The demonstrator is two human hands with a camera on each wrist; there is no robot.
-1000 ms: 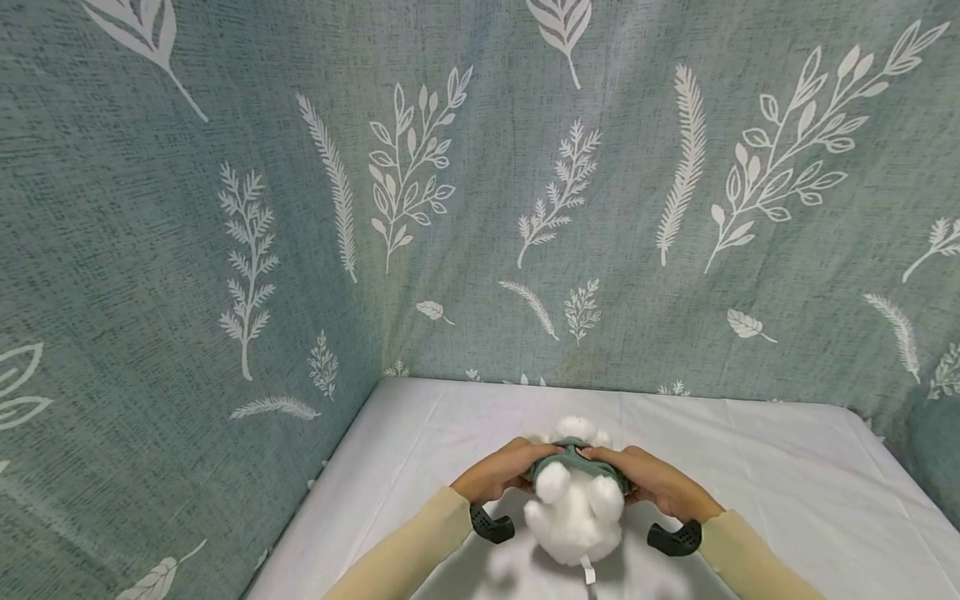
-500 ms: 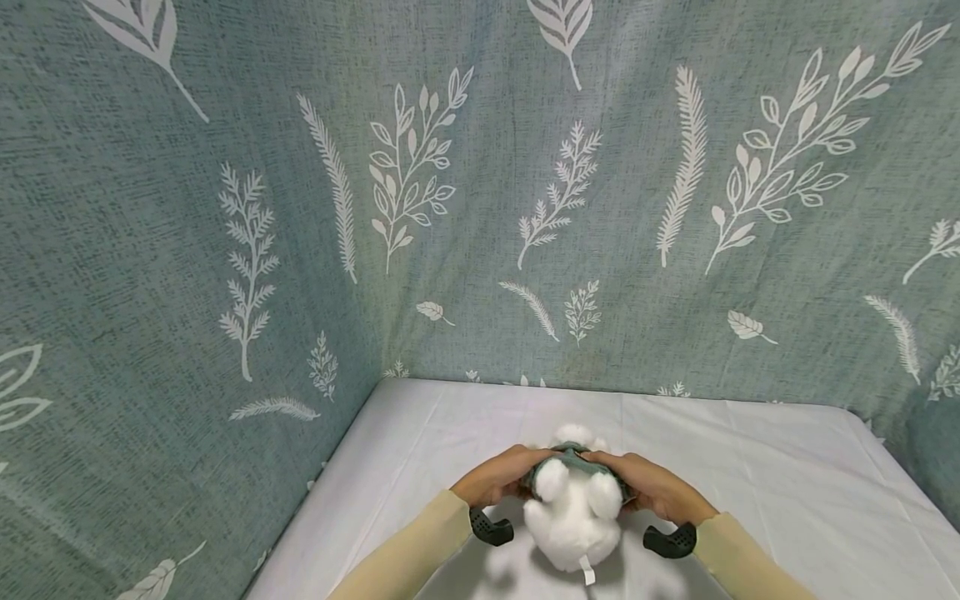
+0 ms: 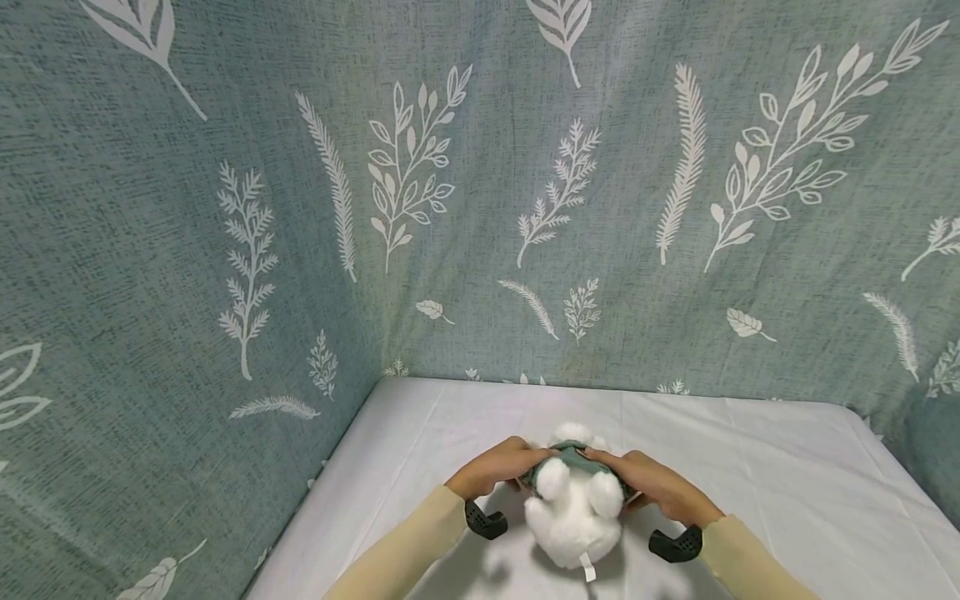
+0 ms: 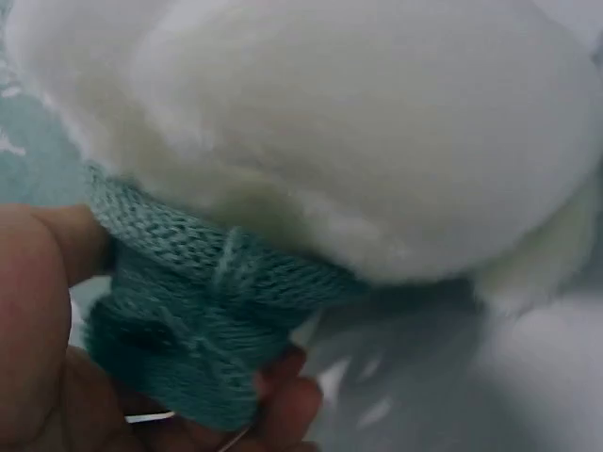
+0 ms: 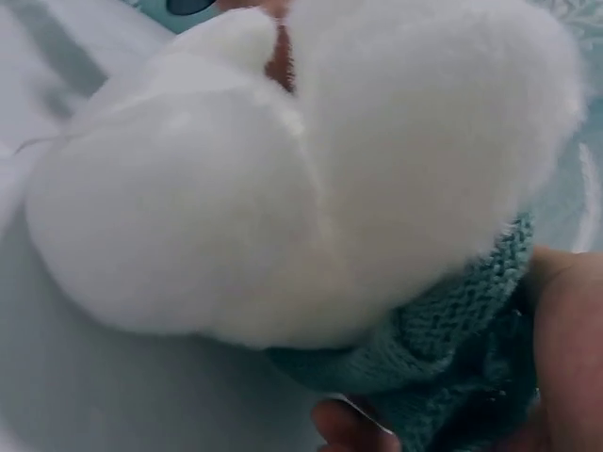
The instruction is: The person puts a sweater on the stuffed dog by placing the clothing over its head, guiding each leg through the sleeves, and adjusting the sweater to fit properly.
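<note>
A white plush toy (image 3: 573, 529) lies on the white-covered surface, its rounded bottom and a small tag facing me. Round it sits a green knitted garment (image 3: 576, 458). My left hand (image 3: 495, 469) grips the garment's left side, thumb on top; in the left wrist view the fingers curl under the knit cloth (image 4: 188, 282). On the opposite side my right hand (image 3: 663, 485) holds the garment, its thumb close to the left one. The right wrist view shows fingertips below the ribbed edge (image 5: 462, 330). The toy's far end is partly hidden behind the hands.
The white sheet (image 3: 420, 425) spreads under the toy and out to both sides. Green leaf-patterned cloth (image 3: 480, 208) hangs at the back and left. A black band (image 3: 486, 521) sits at each wrist.
The toy's near end has dropped slightly toward me. My left hand has moved a little left, drawing the garment's left side outward. Both hands keep their hold.
</note>
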